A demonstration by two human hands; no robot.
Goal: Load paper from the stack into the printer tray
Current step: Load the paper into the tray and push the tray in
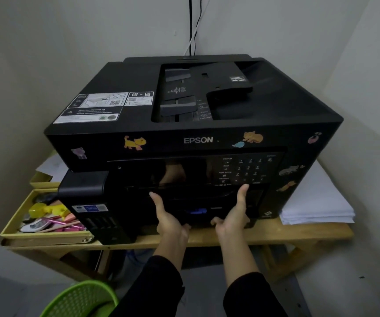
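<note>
Reaching in at the front of the Epson printer [193, 124] now, and I'd call this the very start of the job. My left hand [168, 216] and right hand [232, 213] both sit on the printer tray [204, 218] low in the front. Thumbs stand straight up and fingers hook under its front edge, so both have hold of it. It looks barely drawn out, if at all.

No sheet is in either hand. The paper stack [317, 207] lies on the wooden table [276, 234], just beside the printer's right side, untouched. Left to do, as I judge it: pull the tray out, fetch paper, seat it, close up.

Count: one printer, one tray, one stack, two hands, two cables [193, 26] behind.
</note>
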